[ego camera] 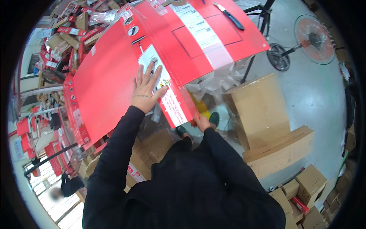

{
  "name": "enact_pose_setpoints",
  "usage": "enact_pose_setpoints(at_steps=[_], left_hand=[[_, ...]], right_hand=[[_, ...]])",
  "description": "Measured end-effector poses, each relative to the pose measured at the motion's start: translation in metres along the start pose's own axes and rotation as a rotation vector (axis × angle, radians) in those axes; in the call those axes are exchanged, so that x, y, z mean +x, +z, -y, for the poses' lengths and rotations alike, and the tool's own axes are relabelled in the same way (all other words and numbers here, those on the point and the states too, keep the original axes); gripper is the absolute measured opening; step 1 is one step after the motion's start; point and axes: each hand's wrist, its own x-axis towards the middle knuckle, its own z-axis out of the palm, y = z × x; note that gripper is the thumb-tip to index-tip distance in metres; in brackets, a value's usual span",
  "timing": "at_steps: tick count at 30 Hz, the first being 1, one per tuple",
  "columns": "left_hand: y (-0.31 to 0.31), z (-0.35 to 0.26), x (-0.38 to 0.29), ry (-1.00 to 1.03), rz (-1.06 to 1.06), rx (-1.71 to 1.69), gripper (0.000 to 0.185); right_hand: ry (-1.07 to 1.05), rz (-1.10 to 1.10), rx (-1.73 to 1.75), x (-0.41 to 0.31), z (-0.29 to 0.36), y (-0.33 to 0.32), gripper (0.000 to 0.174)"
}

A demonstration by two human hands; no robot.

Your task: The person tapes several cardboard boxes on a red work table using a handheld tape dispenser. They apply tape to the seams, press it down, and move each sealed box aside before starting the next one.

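A long red cardboard box [171, 68] with printed pictures and a white label strip lies before me. My left hand [147, 88] rests flat on its upper face, fingers spread. My right hand [202, 121] is closed around a small orange-red object [193, 123] at the box's near end; the fingers hide most of it. Beside the box, a red panel [248, 37] carries a wide strip of white printed labels [200, 31]. A knife with a dark blue handle [233, 20] lies on that panel. Another red surface [105, 83] spreads out on the left.
Large brown cartons [260, 111] stand on the floor at right, smaller ones [310, 183] below them. A pedestal fan [314, 40] is at upper right. Many boxes [71, 37] are piled at upper left. Clear plastic wrap [223, 77] hangs under the panel. Another person [71, 186] is at lower left.
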Motion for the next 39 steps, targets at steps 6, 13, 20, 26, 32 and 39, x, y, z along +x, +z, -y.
enact_pose_setpoints(at_steps=[6, 13, 20, 26, 32, 39], left_hand=[[0.001, 0.008, -0.006, -0.012, -0.010, -0.092, 0.080], [0.047, 0.038, -0.099, -0.542, -0.294, -1.132, 0.077], [0.051, 0.016, -0.158, -0.762, -0.696, -0.914, 0.048], [0.015, -0.086, -0.210, -0.703, -0.126, -1.807, 0.037], [0.015, -0.081, -0.220, -0.923, -0.301, -2.189, 0.023], [0.003, -0.079, -0.207, -0.765, -0.611, -1.841, 0.038]], right_hand=[[-0.353, -0.136, -0.094, 0.045, 0.067, -0.013, 0.022], [-0.015, -0.173, -0.527, -0.006, 0.152, -0.055, 0.062], [-0.044, 0.100, -0.250, -0.060, 0.246, -0.114, 0.068], [-0.176, 0.663, -0.739, -0.089, 0.303, -0.099, 0.053], [-0.434, 0.721, -0.704, -0.074, 0.340, -0.079, 0.065], [-0.298, 0.796, -0.644, -0.053, 0.364, -0.077, 0.060]])
